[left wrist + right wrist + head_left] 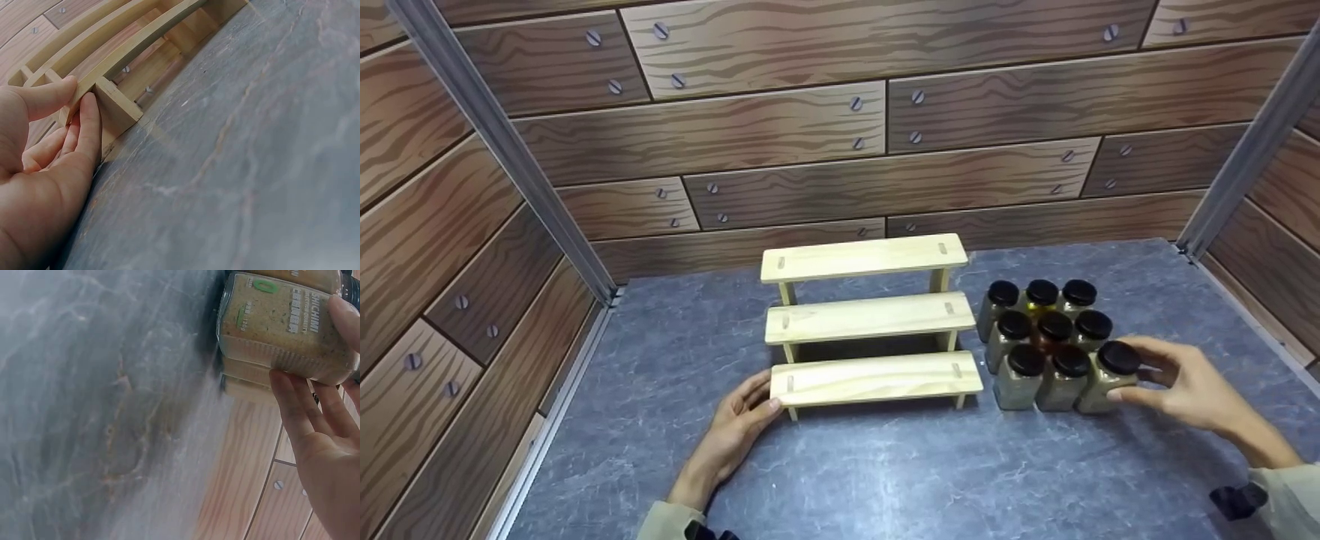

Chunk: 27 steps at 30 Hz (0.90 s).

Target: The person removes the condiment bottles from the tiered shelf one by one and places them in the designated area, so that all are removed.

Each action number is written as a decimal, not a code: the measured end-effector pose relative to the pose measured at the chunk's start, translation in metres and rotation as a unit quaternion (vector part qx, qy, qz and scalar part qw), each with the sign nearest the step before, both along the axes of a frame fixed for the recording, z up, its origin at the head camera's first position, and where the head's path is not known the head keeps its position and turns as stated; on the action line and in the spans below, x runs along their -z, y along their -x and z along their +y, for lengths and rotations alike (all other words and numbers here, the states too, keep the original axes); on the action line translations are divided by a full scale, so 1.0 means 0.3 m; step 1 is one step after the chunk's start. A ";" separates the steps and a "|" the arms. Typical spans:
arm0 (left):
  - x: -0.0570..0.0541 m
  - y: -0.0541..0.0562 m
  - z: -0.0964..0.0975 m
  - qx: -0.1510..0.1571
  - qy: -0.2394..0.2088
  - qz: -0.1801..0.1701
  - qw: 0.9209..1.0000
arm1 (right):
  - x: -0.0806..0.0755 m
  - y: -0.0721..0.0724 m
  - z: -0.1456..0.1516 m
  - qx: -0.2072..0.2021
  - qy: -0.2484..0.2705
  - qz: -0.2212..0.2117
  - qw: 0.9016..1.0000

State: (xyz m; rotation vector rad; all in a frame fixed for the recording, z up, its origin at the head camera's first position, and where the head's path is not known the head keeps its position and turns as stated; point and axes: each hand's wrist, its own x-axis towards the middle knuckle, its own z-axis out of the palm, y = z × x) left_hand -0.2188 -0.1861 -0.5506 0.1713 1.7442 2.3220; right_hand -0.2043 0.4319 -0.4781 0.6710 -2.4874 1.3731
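A pale wooden three-step rack (877, 379) stands on the grey table in the head view. My left hand (733, 426) pinches the left end of its lowest step, thumb on top and fingers beneath, as the left wrist view shows. To the right of the rack, several square spice jars (1025, 386) with black lids stand upright in tight rows. My right hand (1192, 386) grips the front right spice jar (270, 326), thumb on one side and fingers on the other. That jar holds a tan, speckled seasoning and carries white and green print.
Panels with a wood-plank print (810, 165) rise behind and at both sides. Grey metal strips (521, 172) run along their corners. The marbled grey tabletop (877, 480) stretches in front of the rack and jars.
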 end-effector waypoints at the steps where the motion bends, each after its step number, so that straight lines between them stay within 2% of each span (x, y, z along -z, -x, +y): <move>1: 0.001 0.000 -0.001 -0.001 0.000 0.000 1.000 | 0.004 0.001 0.000 -0.001 0.002 0.000 1.000; 11: 0.002 -0.009 -0.009 0.003 0.008 0.002 1.000 | 0.021 0.004 -0.011 0.000 0.013 -0.006 1.000; 17: 0.007 0.005 -0.012 -0.002 0.005 0.006 1.000 | 0.015 0.009 -0.025 -0.003 0.016 -0.001 1.000; 23: 0.007 0.012 -0.012 -0.003 0.001 0.006 1.000 | 0.009 0.009 -0.028 0.010 0.002 -0.007 1.000; 27: -0.011 0.016 -0.012 -0.007 0.013 0.004 1.000 | -0.023 0.002 -0.039 0.039 -0.033 0.009 0.999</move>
